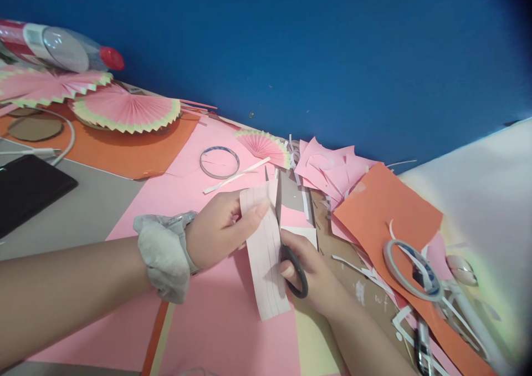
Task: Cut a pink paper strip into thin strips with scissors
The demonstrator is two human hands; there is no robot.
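Observation:
My left hand point(220, 226), with a grey scrunchie point(164, 257) around the wrist, pinches a pale pink strip of paper point(266, 276) marked with long lines. The thumb lies across the front of the strip. In my right hand point(311, 270) is a pair of black-handled scissors point(298, 279), held with the thumb by the handle loop. The scissor blades point away from me along the right edge of the strip, near its upper end. Beneath both hands lie large pink sheets point(199, 331).
Pleated pink paper fans point(128, 107) and a plastic bottle point(70, 49) sit at the back left, a black phone-like slab point(33, 190) nearer. Tape rolls point(412, 269), orange paper point(386, 204) and paper scraps point(328, 162) cover the right. A blue wall point(291, 49) rises behind.

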